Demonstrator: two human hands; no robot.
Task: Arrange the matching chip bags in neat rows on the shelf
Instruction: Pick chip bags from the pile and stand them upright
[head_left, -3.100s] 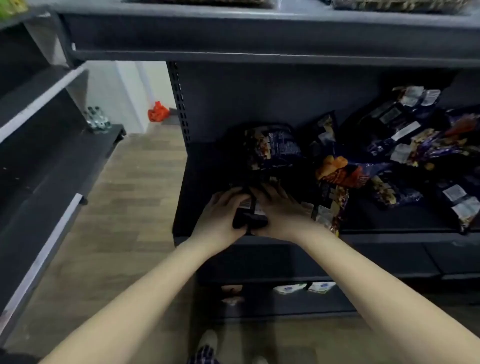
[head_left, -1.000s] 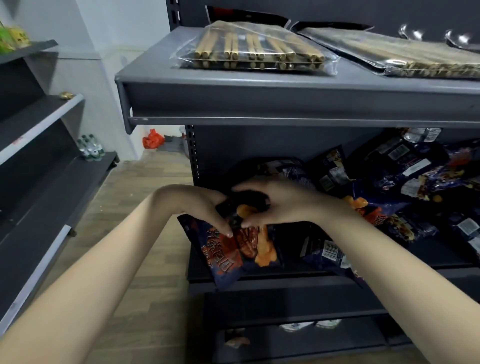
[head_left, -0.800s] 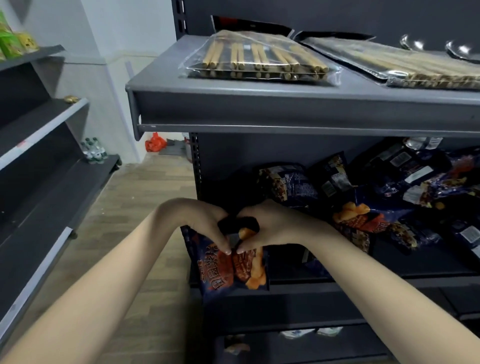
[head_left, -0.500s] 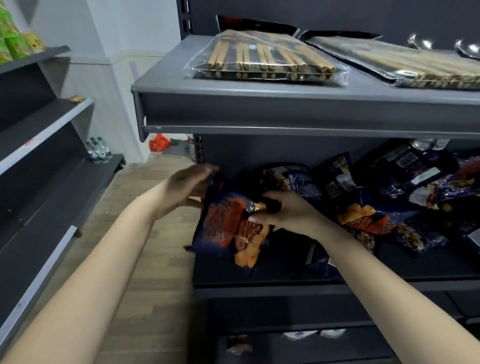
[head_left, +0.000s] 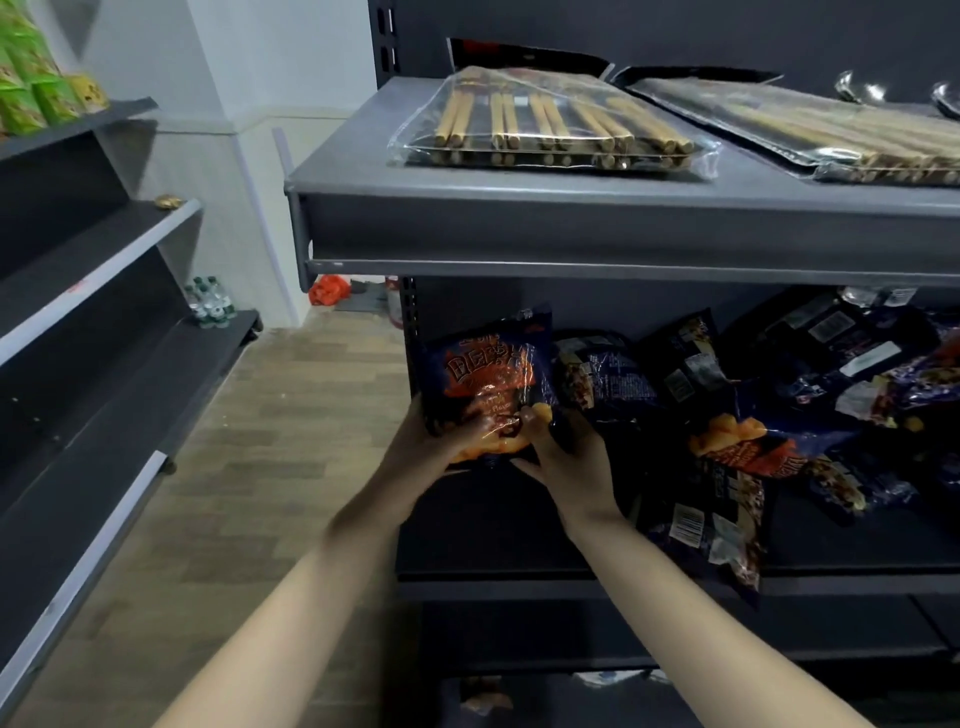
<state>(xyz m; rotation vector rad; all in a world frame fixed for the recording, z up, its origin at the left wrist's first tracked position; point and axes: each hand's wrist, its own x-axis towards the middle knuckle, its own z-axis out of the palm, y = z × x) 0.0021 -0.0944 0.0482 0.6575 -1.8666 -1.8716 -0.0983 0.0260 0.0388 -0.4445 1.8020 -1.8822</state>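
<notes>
Now both hands hold one orange-and-blue chip bag (head_left: 483, 379) upright at the left end of the middle shelf (head_left: 519, 551): the left hand (head_left: 436, 452) curls its fingers around the lower left corner of the bag, and the right hand (head_left: 566, 457) grips its lower right corner. Just beside it on the right stands a dark bag (head_left: 608, 379), and further right the other chip bags (head_left: 737, 447) lie in a loose heap, one hanging over the front edge.

Wood-plank floor (head_left: 291, 415), white wall (head_left: 270, 62), grey shelving (head_left: 93, 291)

Upright chip bag (head_left: 485, 382) between hands (head_left: 506, 457)
</notes>
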